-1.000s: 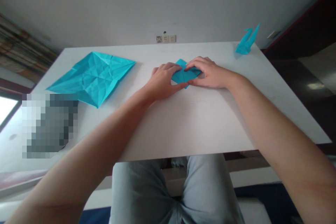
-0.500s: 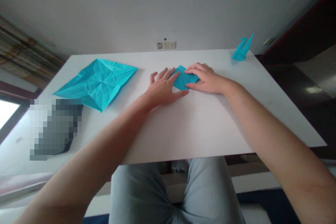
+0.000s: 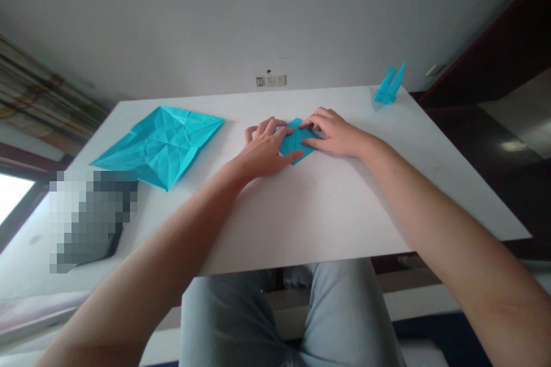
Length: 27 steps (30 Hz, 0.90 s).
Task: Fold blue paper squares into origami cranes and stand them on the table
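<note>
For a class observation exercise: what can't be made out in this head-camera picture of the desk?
Head view, grey object: pixelated, so its kind is unreadable.
Small folded turquoise paper: partly hidden under the left hand and right hand.
Turquoise paper crane: too small to read its folds.

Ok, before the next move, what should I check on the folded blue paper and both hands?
1. Left hand on the folded blue paper: ok, fingers rest on it.
2. Right hand on the paper: ok, fingers rest on it.
3. Paper flat on the white table: ok.
4. Fold edges aligned: cannot tell, hands cover them.
5. Creased open sheet apart from the hands: ok.
6. Paper crane upright: ok.
</note>
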Tool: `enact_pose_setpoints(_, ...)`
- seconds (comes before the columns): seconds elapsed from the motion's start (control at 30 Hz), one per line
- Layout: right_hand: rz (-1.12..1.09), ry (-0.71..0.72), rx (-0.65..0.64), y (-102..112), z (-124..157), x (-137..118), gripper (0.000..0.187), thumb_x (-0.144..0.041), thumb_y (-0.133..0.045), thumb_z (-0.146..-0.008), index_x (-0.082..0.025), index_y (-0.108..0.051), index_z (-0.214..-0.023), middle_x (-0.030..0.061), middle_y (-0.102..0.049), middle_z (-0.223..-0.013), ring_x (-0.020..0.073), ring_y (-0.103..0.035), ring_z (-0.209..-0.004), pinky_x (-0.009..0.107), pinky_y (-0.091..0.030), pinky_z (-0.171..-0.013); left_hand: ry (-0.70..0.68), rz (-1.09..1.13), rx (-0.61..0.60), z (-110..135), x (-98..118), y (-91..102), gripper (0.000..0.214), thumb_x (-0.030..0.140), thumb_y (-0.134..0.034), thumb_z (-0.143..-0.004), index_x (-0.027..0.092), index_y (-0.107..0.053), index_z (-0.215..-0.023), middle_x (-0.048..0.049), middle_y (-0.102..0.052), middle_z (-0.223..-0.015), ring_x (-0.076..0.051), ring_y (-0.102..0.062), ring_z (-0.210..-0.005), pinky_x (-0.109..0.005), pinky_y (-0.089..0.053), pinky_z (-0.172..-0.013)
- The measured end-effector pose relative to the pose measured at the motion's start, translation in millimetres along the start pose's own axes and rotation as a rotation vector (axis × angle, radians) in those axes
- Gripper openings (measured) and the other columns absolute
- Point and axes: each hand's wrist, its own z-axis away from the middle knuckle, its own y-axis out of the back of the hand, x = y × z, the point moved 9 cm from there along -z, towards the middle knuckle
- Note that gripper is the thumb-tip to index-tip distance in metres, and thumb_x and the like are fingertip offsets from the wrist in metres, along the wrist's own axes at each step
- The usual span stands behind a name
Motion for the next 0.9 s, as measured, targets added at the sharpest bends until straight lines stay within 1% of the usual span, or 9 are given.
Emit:
enact_pose_setpoints(0.1,-0.027,-0.01,-0.034,-1,0,-3,0.044,-0.047,-0.083,-0.098,-0.026,-0.083,-0.136,0.0148,-0.07,-0.13,0.0377,-0.068,-0.122,0.057,-0.057,-0.115,0.007,-0.005,-0.007,0,4,2.6,0.072,0.067,-0.069,-0.108,0.024,-0.064,-0.166,-0.0197,-0.061,-0.163,-0.045,-0.051,-0.157,-0.067,-0.03,-0.136)
enact_pose_setpoints(0.17,-0.051,-0.024,-0.043,0,0,-4,0.042,-0.049,-0.081,-0.1,-0.027,-0.084,-0.135,0.0145,-0.07,-0.129,0.0368,-0.068,-0.119,0.056,-0.058,-0.113,0.027,-0.01,0.007,-1,4,5.0,0.071,0.066,-0.069,-0.109,0.024,-0.064,-0.167,-0.0197,-0.063,-0.16,-0.044,-0.054,-0.154,-0.066,-0.031,-0.135)
enact_pose_setpoints(0.3,-0.088,-0.041,-0.025,0,-3,-3,0.031,-0.042,-0.07,-0.107,-0.026,-0.085,-0.128,0.0136,-0.07,-0.125,0.0348,-0.068,-0.115,0.054,-0.057,-0.11,0.006,0.004,0.02,-4,4,6.6,0.048,0.051,-0.056,-0.117,0.028,-0.076,-0.153,-0.0157,-0.067,-0.157,-0.041,-0.057,-0.152,-0.064,-0.032,-0.135)
enact_pose_setpoints(0.37,-0.092,-0.034,-0.01,-1,-4,-2,0.027,-0.037,-0.07,-0.105,-0.025,-0.085,-0.124,0.0137,-0.069,-0.123,0.035,-0.068,-0.117,0.053,-0.057,-0.111,0.008,0.015,0.03,-5,1,7.5,0.042,0.044,-0.052,-0.118,0.03,-0.081,-0.145,-0.0139,-0.068,-0.155,-0.039,-0.059,-0.15,-0.064,-0.032,-0.135)
enact_pose_setpoints(0.47,-0.088,-0.044,0.011,-4,-5,3,0.031,-0.037,-0.08,-0.098,-0.024,-0.085,-0.126,0.0148,-0.069,-0.126,0.0372,-0.067,-0.123,0.055,-0.055,-0.116,0.07,0.033,0.055,-6,-6,9.7,0.044,0.045,-0.064,-0.112,0.029,-0.075,-0.151,-0.0151,-0.067,-0.159,-0.04,-0.057,-0.153,-0.064,-0.034,-0.134)
enact_pose_setpoints(0.53,-0.077,-0.093,0.041,-4,-4,9,0.039,-0.041,-0.087,-0.093,-0.023,-0.083,-0.129,0.0162,-0.069,-0.133,0.0401,-0.065,-0.13,0.059,-0.052,-0.122,0.143,0.028,0.059,-4,-12,10.2,0.059,0.052,-0.074,-0.106,0.027,-0.068,-0.158,-0.018,-0.062,-0.164,-0.044,-0.053,-0.157,-0.064,-0.036,-0.133)
enact_pose_setpoints(0.6,-0.069,-0.154,0.065,-2,-2,16,0.047,-0.044,-0.093,-0.089,-0.023,-0.082,-0.129,0.0175,-0.068,-0.139,0.0428,-0.063,-0.137,0.062,-0.049,-0.126,0.203,0.015,0.05,-3,-16,9.9,0.069,0.058,-0.08,-0.1,0.025,-0.065,-0.159,-0.0196,-0.06,-0.166,-0.047,-0.051,-0.158,-0.065,-0.037,-0.132)
enact_pose_setpoints(0.8,-0.122,-0.195,-0.025,-1,-1,13,0.048,-0.049,-0.098,-0.082,-0.027,-0.083,-0.123,0.0138,-0.068,-0.138,0.041,-0.065,-0.133,0.062,-0.053,-0.123,0.247,0.065,0.053,-4,-25,12.3,0.067,0.065,-0.095,-0.083,0.029,-0.076,-0.136,-0.0155,-0.067,-0.155,-0.046,-0.055,-0.147,-0.064,-0.041,-0.126)
enact_pose_setpoints(0.9,-0.159,-0.208,-0.059,-1,-1,12,0.051,-0.049,-0.1,-0.078,-0.027,-0.082,-0.121,0.0132,-0.069,-0.136,0.0409,-0.067,-0.131,0.061,-0.055,-0.121,0.246,0.09,0.076,-6,-29,14.8,0.051,0.058,-0.093,-0.088,0.027,-0.078,-0.126,-0.0141,-0.074,-0.142,-0.042,-0.062,-0.139,-0.062,-0.042,-0.124)
